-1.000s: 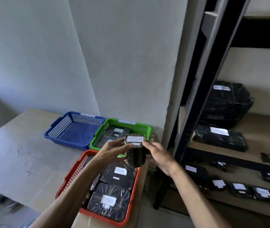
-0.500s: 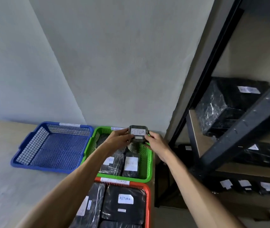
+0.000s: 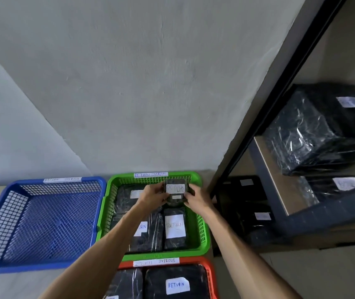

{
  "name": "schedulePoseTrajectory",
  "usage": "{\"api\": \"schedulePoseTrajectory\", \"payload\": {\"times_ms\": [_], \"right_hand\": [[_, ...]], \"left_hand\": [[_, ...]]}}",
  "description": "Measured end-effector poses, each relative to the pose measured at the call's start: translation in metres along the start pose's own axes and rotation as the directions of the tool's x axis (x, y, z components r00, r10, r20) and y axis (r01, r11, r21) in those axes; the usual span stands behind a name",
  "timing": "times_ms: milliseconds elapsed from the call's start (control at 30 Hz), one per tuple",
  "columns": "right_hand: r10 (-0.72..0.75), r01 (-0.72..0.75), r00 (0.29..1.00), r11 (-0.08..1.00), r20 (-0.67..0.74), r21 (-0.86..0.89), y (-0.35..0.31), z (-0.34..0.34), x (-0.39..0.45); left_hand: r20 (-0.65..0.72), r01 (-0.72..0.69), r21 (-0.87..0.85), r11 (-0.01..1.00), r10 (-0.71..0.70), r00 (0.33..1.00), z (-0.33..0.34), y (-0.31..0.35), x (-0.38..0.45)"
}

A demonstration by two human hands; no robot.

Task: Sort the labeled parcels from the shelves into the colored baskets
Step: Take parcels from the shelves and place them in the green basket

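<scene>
Both hands pinch one small black parcel (image 3: 176, 192) marked RETURN: the left hand (image 3: 152, 196) on its left edge, the right hand (image 3: 196, 198) on its right, fingers curled round it. It hangs over the far end of the green basket (image 3: 202, 231), which holds several more black packets. Left of that sits the blue basket (image 3: 42, 223); the red basket (image 3: 212, 275) lies nearest. Rightmost, the shelves (image 3: 280, 186) carry wrapped parcels, their labels seemingly too blurred to read.
</scene>
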State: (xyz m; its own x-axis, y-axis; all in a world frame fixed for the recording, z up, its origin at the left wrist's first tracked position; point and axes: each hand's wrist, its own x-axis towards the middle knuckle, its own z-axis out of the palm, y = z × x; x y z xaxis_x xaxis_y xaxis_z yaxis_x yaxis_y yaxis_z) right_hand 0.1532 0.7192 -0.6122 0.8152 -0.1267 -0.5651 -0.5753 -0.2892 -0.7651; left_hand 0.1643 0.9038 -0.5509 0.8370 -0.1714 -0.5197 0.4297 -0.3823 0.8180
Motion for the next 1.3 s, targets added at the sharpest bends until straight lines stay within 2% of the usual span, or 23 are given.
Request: {"api": "schedulePoseTrajectory", "payload": {"times_ms": [100,167,233,333,400,567,667,767,933,1133,1300], "right_hand": [[-0.031,0.029,0.999,0.999,-0.026,-0.039,-0.02,0.003,-0.021],[-0.03,0.026,0.998,0.997,-0.062,-0.075,-0.027,0.003,-0.027],[-0.047,0.033,0.995,0.987,-0.087,-0.155,-0.033,0.0,-0.033],[-0.103,0.074,0.991,0.949,-0.082,-0.306,-0.037,-0.004,-0.043],[-0.142,0.115,0.988,0.928,-0.051,-0.354,-0.035,0.0,-0.048],[-0.182,0.15,0.983,0.882,-0.03,-0.447,-0.025,0.007,-0.052],[-0.177,0.152,0.984,0.893,-0.019,-0.423,-0.029,0.001,-0.065],[-0.192,0.174,0.981,0.902,-0.005,-0.395,-0.03,-0.011,-0.085],[-0.248,0.205,0.968,0.871,-0.039,-0.447,-0.03,-0.035,-0.121],[-0.357,0.306,0.934,0.832,-0.025,-0.462,-0.025,-0.061,-0.168],[-0.476,0.418,0.879,0.776,-0.005,-0.473,-0.015,-0.1,-0.216]], "left_hand": [[-0.072,-0.099,0.199,0.975,0.116,0.991,-0.005,-0.006,-0.002],[-0.128,-0.166,0.358,0.919,0.224,0.966,-0.007,-0.008,-0.01],[-0.086,-0.211,0.52,0.828,0.296,0.951,-0.008,-0.02,-0.019],[0.091,-0.253,0.717,0.65,0.273,0.958,-0.004,-0.049,-0.028],[0.16,-0.257,0.783,0.566,0.217,0.963,0.0,-0.066,-0.031],[0.157,-0.242,0.843,0.48,0.211,0.965,0.007,-0.073,-0.032],[0.15,-0.241,0.83,0.503,0.215,0.965,0.008,-0.071,-0.035],[0.127,-0.258,0.781,0.569,0.258,0.958,0.007,-0.063,-0.044],[0.067,-0.295,0.705,0.645,0.353,0.933,0.004,-0.033,-0.077],[-0.027,-0.297,0.64,0.708,0.408,0.913,0.009,-0.001,-0.136],[-0.092,-0.305,0.565,0.767,0.426,0.9,0.048,0.027,-0.187]]}}
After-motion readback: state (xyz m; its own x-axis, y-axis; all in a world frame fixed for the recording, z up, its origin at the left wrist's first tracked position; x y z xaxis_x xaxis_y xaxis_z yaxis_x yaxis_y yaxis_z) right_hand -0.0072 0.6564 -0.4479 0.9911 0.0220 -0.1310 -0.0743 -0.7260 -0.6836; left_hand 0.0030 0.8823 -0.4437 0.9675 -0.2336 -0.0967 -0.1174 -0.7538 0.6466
